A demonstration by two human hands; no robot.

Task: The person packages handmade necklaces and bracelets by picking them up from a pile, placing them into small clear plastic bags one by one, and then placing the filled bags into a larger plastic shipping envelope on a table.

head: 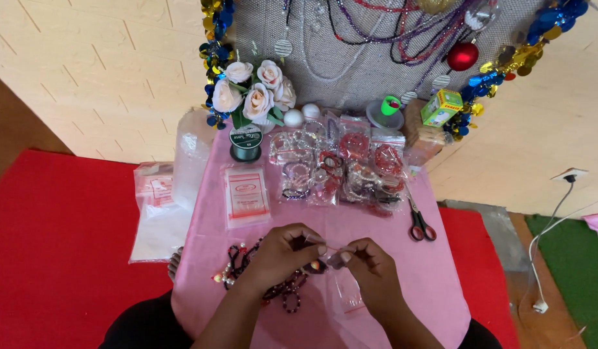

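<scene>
Hands: left (282, 251) and right (370, 262) both pinched on a small clear bag (334, 258) above beads (282, 291).

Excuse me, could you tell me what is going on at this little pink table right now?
A person sits at a table under a pink cloth, both hands together over its near edge. The left hand and right hand pinch a small item between their fingertips, seemingly a thin thread with beads, though it is too small to be sure. Dark beaded strands lie under the left hand. Beyond are bagged bracelets, red-handled scissors, a spool of cord and white roses.
</scene>
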